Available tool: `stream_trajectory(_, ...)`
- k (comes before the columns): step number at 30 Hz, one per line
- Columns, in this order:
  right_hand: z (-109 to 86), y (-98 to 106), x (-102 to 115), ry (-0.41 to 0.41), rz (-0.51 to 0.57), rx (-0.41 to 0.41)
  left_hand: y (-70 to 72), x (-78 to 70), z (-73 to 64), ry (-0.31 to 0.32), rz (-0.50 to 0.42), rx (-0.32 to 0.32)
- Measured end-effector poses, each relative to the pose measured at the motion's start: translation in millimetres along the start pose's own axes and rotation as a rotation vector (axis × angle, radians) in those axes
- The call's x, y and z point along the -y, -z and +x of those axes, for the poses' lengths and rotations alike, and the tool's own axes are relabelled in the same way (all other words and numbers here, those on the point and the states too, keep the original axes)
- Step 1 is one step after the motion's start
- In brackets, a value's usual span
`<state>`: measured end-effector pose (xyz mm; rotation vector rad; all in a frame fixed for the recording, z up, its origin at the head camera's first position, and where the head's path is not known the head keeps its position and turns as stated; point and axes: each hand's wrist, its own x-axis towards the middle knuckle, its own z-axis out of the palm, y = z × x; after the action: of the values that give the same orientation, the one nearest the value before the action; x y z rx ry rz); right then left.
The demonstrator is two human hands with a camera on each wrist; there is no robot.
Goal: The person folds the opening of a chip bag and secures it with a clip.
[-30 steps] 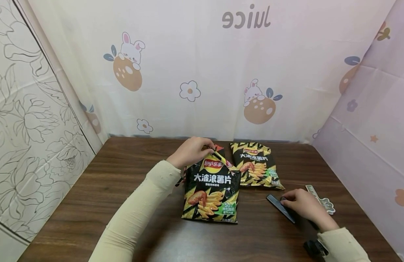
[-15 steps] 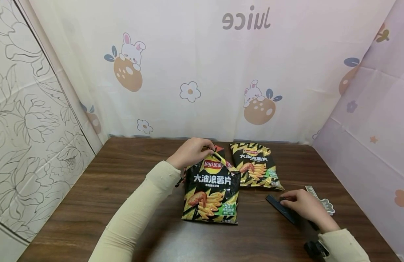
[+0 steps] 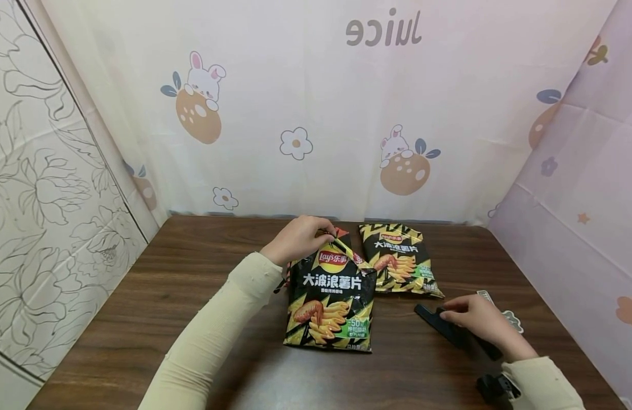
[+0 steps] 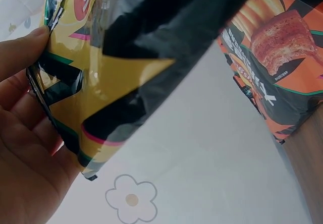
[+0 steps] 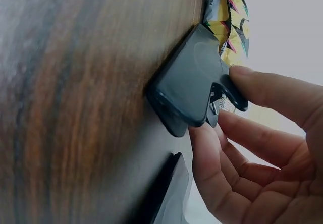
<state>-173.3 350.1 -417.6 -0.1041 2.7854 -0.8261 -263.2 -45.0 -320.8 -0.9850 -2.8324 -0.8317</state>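
Note:
My left hand [image 3: 298, 239] pinches the folded-over top corner of a black and yellow Lay's chip bag [image 3: 328, 296], thumb in front and fingers behind in the left wrist view. The bag leans upright with its printed front towards me. On the right, my right hand [image 3: 482, 322] pinches a dark bag clip [image 5: 184, 77] by its handles, between thumb and fingertips. In the head view the long clip jaw points left, close over the table. An orange and black chip bag [image 4: 287, 47] lies mostly hidden behind the held bag.
A second black and yellow chip bag [image 3: 398, 256] lies at the back, right of the held one. A pale ruler-like piece [image 3: 513, 322] lies partly behind my right hand. Another dark long object [image 5: 169, 188] lies beneath that hand. A curtain [image 3: 295, 188] borders the table's far edge.
My right hand has shifted slightly left with the clip, whose face has tilted and looks darker. The dark object under that hand shows more. My left hand and the chip bag stay put.

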Motion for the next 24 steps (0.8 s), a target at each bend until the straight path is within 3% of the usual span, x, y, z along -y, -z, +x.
stream_trajectory(14,-3.7,3.4,-1.6,0.017,0.126,0.057,1.5,-1.1,-0.4,-0.006,0.002,-0.001)
stream_trajectory(24,-4.8,8.2,2.3,-0.01,0.143,0.045,1.4,0.0,-1.2,0.001,-0.006,0.006)
